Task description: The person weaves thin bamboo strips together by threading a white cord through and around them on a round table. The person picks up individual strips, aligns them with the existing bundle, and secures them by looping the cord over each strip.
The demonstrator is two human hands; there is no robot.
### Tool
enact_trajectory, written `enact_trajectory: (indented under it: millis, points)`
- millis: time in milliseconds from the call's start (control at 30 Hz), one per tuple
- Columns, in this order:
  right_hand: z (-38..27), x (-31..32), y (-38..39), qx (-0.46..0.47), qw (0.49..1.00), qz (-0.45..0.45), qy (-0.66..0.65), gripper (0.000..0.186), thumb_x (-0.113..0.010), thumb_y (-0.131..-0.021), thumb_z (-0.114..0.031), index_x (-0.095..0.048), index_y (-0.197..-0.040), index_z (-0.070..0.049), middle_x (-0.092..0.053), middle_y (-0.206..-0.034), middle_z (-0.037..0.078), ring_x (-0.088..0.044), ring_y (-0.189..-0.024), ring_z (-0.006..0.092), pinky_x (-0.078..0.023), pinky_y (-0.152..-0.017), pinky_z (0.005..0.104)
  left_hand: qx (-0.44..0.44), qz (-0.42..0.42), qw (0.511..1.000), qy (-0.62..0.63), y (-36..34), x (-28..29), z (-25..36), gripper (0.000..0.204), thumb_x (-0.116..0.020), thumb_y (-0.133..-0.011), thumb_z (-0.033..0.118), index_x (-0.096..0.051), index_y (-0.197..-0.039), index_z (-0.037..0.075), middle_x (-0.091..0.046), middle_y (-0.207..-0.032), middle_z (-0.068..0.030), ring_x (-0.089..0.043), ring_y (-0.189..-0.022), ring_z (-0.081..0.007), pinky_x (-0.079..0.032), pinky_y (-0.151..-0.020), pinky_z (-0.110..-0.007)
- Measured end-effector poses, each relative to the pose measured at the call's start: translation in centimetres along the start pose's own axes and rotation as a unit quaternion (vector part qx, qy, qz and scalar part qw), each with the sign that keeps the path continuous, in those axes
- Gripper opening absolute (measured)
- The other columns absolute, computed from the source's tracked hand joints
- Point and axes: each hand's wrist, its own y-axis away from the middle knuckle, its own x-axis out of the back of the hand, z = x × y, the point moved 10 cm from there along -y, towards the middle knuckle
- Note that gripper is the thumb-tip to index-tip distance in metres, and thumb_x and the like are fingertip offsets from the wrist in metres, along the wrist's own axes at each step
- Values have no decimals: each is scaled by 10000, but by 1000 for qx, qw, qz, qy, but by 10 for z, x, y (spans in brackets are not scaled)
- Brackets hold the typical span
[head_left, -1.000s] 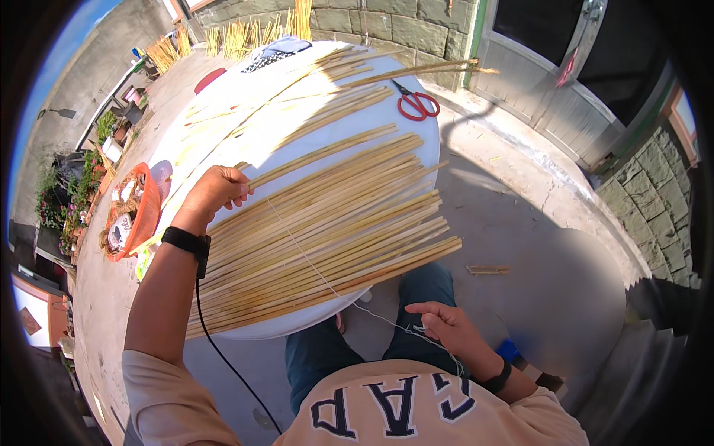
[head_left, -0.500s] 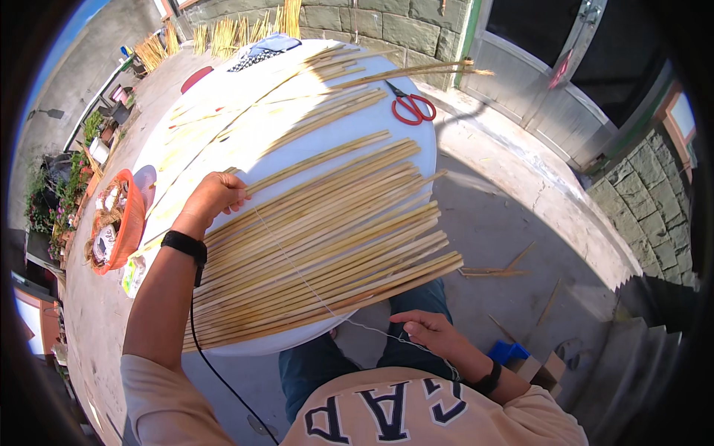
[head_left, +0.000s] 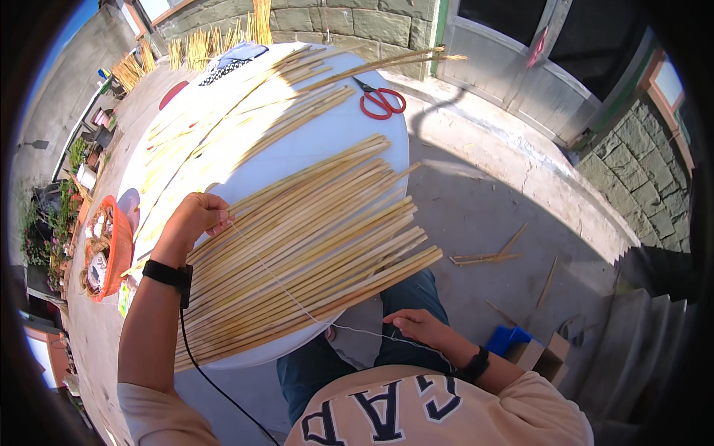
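Note:
Many straight, pale yellow plant stalks (head_left: 297,245) lie side by side in a mat on a round white table (head_left: 297,152). My left hand (head_left: 199,217) is at the far left part of the mat, thumb and fingers pinched on the outermost stalk and a thin white string (head_left: 269,271). From these fingertips the string runs diagonally over the stalks and past the near table edge. My right hand (head_left: 420,328), low in front of my body, is curled with the string's loose part at its fingers. The string trails toward the right wrist.
Red-handled scissors (head_left: 381,102) and loose stalks (head_left: 294,119) lie on the table's far part, near a folded cloth (head_left: 236,61). An orange basket (head_left: 119,249) stands at the left. Cut stalk pieces (head_left: 487,259), a blue container (head_left: 507,340) and a cardboard box (head_left: 550,358) are on the floor.
The outermost stalk, apart from the mat before, now lies against it, with my left hand still there. The whole view has shifted a little. My right hand stays low with the string.

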Motion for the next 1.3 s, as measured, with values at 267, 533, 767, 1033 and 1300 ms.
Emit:
enact_trajectory:
  millis: [267,533,767,1033,1300]
  points:
    - [9,4,-5,-1,1000,-7,-30,281,-500,-896,-240,-584,-1060,-28,-419,-636,-46,-367,-583,46,-330,-526,191,25,-10,999,26,9,-2,-11,63,-532,-771,-25,-587,-761,-54,-562,-628,-69,-500,-535,-112,-418,-538,-233]
    - [5,8,-5,4,1000,9,-8,269,-482,-906,-234,-588,-1067,-47,-433,-640,-47,-362,-579,43,-333,-526,186,24,-17,999,28,8,-5,-14,71,-519,-763,-39,-582,-735,-53,-552,-605,-73,-497,-522,-114,-423,-532,-229]
    - [11,2,-12,4,999,-26,-46,276,-464,-915,-221,-573,-1079,-27,-384,-586,-69,-320,-522,28,-283,-469,175,26,-5,999,33,7,-2,-19,69,-535,-773,-16,-587,-760,-60,-578,-649,-78,-504,-535,-109,-413,-505,-228]
    - [6,8,-8,29,998,-10,-54,263,-446,-919,-183,-558,-1075,-5,-367,-556,-67,-324,-491,23,-263,-436,174,26,-5,1000,16,4,-7,-13,86,-538,-778,-3,-580,-829,-60,-588,-663,-81,-520,-546,-112,-415,-500,-228]
    - [2,7,-6,22,998,-8,-65,258,-449,-916,-177,-557,-1072,-3,-364,-555,-59,-323,-486,32,-262,-434,176,7,-22,999,26,2,-5,-15,59,-537,-780,-7,-576,-758,-46,-584,-643,-90,-533,-546,-123,-408,-476,-220]
